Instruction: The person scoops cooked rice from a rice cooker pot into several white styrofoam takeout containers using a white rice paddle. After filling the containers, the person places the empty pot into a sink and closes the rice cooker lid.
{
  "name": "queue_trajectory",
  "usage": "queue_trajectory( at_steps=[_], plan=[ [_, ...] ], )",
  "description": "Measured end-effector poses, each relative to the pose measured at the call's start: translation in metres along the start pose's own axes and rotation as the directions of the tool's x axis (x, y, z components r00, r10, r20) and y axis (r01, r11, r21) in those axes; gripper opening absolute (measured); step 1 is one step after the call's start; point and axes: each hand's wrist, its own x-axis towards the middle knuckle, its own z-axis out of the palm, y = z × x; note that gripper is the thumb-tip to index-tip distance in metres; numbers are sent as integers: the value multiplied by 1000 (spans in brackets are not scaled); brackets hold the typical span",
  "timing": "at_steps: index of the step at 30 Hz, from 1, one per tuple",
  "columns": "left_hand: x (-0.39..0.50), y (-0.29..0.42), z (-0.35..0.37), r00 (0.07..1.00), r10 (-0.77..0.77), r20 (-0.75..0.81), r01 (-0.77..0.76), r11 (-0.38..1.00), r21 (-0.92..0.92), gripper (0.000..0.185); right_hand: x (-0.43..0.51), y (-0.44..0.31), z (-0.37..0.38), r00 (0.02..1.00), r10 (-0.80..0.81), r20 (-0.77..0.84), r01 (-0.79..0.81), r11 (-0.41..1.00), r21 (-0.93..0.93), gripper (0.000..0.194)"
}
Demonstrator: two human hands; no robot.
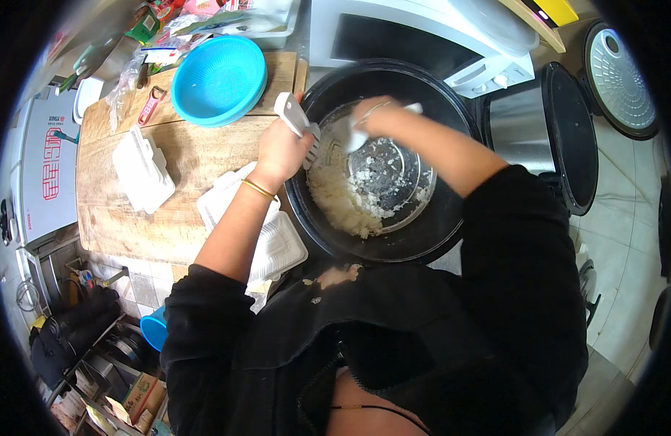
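Note:
A large black basin [444, 218] stands in front of me, with white cooked rice [346, 210] heaped mostly along its left inner side and scattered grains at the bottom. At the basin's left rim, my left hand [283, 147] grips the white handle of a slotted utensil [313, 144]. My right hand [376, 115], blurred, is over the basin and closed on a white rice paddle [357, 140], whose blade is close to the rice. Partly behind my left forearm lies an open white foam takeaway box [281, 245].
On the wooden board [106, 218] are another white foam box [142, 169], stacked blue plastic baskets [220, 79] and a pink peeler [152, 106]. Behind the basin stands a white microwave oven [406, 43]. An open-lidded cooker [523, 125] is to the right.

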Motion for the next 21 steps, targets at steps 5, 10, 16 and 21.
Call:
queue_trajectory(
  at_steps=[5, 10, 16, 21],
  plan=[
    [2, -3, 5, 999, 45, -24, -46, 999, -15, 57, 14, 32, 16, 990, 102, -100, -139, 844, -517, 21],
    [3, -2, 5, 991, 96, -89, -100, 994, -41, 51, 30, -44, 54, 974, -112, -198, -63, 702, -709, 20],
    [2, -5, 8, 985, 128, -120, -130, 992, -8, 50, -63, -61, 41, 951, -308, 8, 294, 899, -324, 17],
    [2, -6, 8, 993, 81, -82, -81, 997, 5, 52, -31, 28, -3, 986, 57, -160, -116, 912, -394, 16]
  ],
)
